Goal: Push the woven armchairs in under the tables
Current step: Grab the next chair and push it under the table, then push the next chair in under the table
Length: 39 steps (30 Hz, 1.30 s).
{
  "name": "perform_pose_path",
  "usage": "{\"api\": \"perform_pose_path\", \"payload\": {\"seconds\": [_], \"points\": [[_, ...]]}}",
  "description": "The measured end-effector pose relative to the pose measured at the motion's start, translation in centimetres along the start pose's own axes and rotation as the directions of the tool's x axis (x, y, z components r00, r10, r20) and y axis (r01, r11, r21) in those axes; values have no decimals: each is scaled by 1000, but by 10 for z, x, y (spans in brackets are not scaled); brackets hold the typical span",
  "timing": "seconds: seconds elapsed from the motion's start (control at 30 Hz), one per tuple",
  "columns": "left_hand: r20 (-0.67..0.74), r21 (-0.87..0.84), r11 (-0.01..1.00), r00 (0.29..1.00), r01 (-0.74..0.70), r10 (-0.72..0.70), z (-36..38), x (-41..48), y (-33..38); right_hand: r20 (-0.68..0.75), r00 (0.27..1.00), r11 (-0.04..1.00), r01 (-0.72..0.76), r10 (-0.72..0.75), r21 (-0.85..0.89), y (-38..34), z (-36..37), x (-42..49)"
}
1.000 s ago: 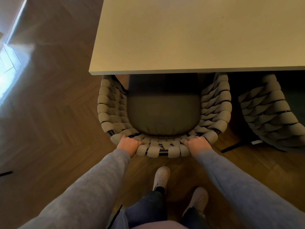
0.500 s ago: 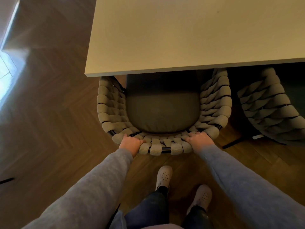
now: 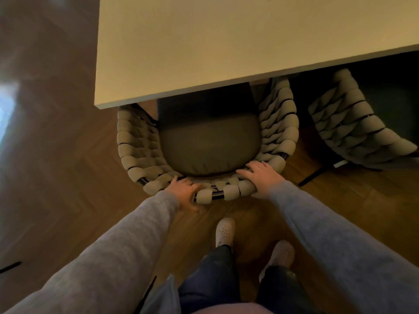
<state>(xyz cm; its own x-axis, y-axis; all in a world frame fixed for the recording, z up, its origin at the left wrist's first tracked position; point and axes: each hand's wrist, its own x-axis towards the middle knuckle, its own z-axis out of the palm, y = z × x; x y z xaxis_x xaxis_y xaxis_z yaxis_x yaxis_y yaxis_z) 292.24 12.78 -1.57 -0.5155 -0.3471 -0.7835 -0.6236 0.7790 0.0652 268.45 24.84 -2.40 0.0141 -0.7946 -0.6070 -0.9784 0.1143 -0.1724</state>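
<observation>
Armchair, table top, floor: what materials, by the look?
Armchair: thick padded fabric straps woven over a dark tube frame, probably metal; matte cushion, fabric or leatherette. Table top: smooth matte beige board, likely laminate. Floor: herringbone wood or wood-look, slight sheen.

Beige woven armchair (image 3: 136, 141), olive cushion (image 3: 208, 150), cream table (image 3: 226, 41), brown herringbone floor (image 3: 68, 177)
</observation>
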Motion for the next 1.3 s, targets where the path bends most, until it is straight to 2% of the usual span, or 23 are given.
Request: {"api": "perform_pose_path", "payload": {"seconds": [0.1, 0.2, 0.3, 0.4, 0.63, 0.77, 0.97, 1.1, 1.2, 1.3], "points": [[-87, -30, 988, 985, -152, 149, -24, 8, 47, -120, 993, 1000, -9, 10, 10, 24, 1, -29], [-262, 34, 969, 933, -245, 246, -50, 21, 100, -230, 963, 989, -125, 140, 75, 64, 2, -61], [-359, 99, 952, 882, -290, 306, -75, 40, 153, -236, 934, 960, -242, 270, 139, 116, 3, -94], [-404, 159, 947, 857, -278, 320, -100, 59, 217, -229, 917, 941, -290, 326, 175, 180, 7, -136], [-382, 162, 962, 885, -218, 265, -128, 93, 385, -211, 904, 923, -334, 371, 191, 331, 41, -233], [-386, 187, 957, 880, -220, 277, -135, 114, 470, -176, 909, 924, -360, 379, 131, 407, 56, -274], [-379, 231, 935, 860, -270, 342, -168, 159, 546, -96, 904, 908, -412, 417, 68, 494, 57, -299], [-281, 250, 925, 893, -286, 352, -192, 189, 587, -33, 890, 891, -454, 454, 8, 550, 55, -297], [-198, 138, 959, 942, -247, 271, -196, 206, 613, 13, 884, 884, -467, 467, -5, 587, 53, -294], [-197, 72, 979, 959, -191, 202, -196, 221, 632, 56, 883, 884, -464, 467, -50, 616, 49, -286]]}}
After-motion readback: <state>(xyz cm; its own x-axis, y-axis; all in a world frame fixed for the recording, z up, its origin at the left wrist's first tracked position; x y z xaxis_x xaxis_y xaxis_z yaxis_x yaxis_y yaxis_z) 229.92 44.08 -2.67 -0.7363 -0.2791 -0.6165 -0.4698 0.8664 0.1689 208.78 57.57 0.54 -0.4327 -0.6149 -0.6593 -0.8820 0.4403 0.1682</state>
